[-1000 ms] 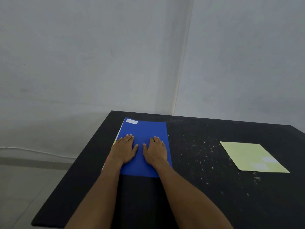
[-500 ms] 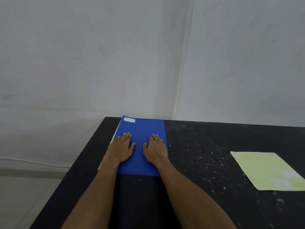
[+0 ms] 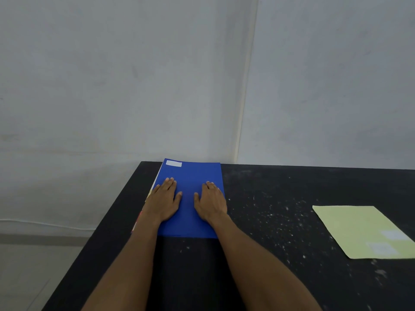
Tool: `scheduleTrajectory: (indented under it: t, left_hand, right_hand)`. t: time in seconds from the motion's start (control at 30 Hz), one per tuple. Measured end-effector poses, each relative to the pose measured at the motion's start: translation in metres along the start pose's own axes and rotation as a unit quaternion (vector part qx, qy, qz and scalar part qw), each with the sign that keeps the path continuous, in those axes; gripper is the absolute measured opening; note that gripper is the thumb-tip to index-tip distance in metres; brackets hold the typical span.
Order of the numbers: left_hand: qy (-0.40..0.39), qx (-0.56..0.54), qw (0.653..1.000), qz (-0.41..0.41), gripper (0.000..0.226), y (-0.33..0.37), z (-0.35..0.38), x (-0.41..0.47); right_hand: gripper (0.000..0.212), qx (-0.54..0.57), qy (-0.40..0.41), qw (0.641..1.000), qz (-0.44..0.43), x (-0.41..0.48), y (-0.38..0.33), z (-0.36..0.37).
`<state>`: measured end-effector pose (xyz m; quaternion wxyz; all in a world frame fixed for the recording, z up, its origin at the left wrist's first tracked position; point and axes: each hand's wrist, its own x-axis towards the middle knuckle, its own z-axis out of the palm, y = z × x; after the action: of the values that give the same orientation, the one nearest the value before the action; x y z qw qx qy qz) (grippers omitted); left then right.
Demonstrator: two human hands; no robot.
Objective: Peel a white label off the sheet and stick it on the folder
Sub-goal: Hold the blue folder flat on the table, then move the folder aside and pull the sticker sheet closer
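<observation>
Blue folder (image 3: 190, 176) lies flat at the far left corner of the black table (image 3: 269, 221); its far edge meets the table's far edge. White label (image 3: 173, 163) stuck on the folder's far left corner, flat, no lifted edge visible. Left hand (image 3: 163, 202) palm-down on the folder's left half, fingers extended and close together, thumb splayed toward centre; right hand (image 3: 211, 202) palm-down on the right half, same posture; neither hand grips anything; a strip of bare cover between the thumbs. Beneath the folder's left edge, slivers of yellow, white and red (image 3: 137, 221) show, possibly other folders or papers; mostly hidden by the left wrist. Pale yellow-green label sheet (image 3: 359, 230) lies well apart to the right, cut off by the frame's right edge; two faint pale rectangles (image 3: 394, 235) on its near part, likely remaining labels, blurred. White specks scattered across the table between folder and sheet.
</observation>
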<state>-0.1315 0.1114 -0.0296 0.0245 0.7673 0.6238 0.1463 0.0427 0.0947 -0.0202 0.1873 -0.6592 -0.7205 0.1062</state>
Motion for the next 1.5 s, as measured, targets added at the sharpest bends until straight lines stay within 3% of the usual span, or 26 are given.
scheduleTrajectory:
  t: [0.43, 1.23, 1.5]
  left_hand:
    - [-0.016, -0.031, 0.999, -0.025, 0.066, 0.076, 0.002, -0.018]
    - [-0.046, -0.010, 0.996, 0.073, 0.060, 0.390, 0.059, -0.038]
    - [-0.049, -0.006, 0.994, 0.102, 0.059, 0.450, 0.086, -0.041]
  right_hand:
    - [0.060, -0.019, 0.033, 0.999, 0.007, -0.039, 0.049, -0.035]
    - [0.055, -0.082, 0.089, 0.982, 0.147, -0.151, 0.330, -0.177]
    - [0.053, -0.100, 0.091, 0.975, 0.175, -0.167, 0.383, -0.191]
